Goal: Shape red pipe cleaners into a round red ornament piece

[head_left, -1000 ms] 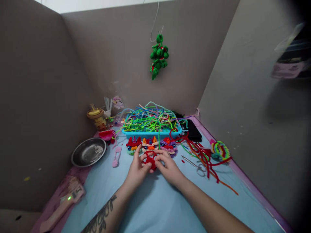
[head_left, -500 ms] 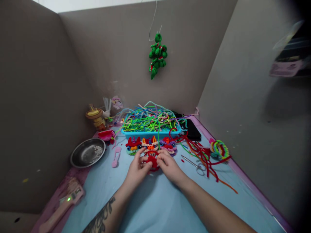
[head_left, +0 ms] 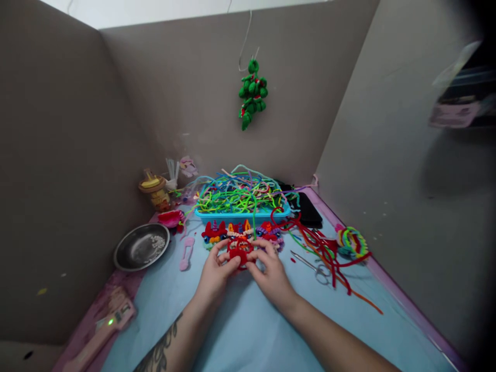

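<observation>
i pinch a red piece (head_left: 236, 252) between left hand (head_left: 217, 269) and right hand (head_left: 272, 272); likely light, soft, best held by its edges.

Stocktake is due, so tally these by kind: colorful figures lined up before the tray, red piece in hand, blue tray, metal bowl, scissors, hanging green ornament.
Colorful figures: 3
Red piece: 1
Blue tray: 1
Metal bowl: 1
Scissors: 1
Green ornament: 1
Total: 8
</observation>
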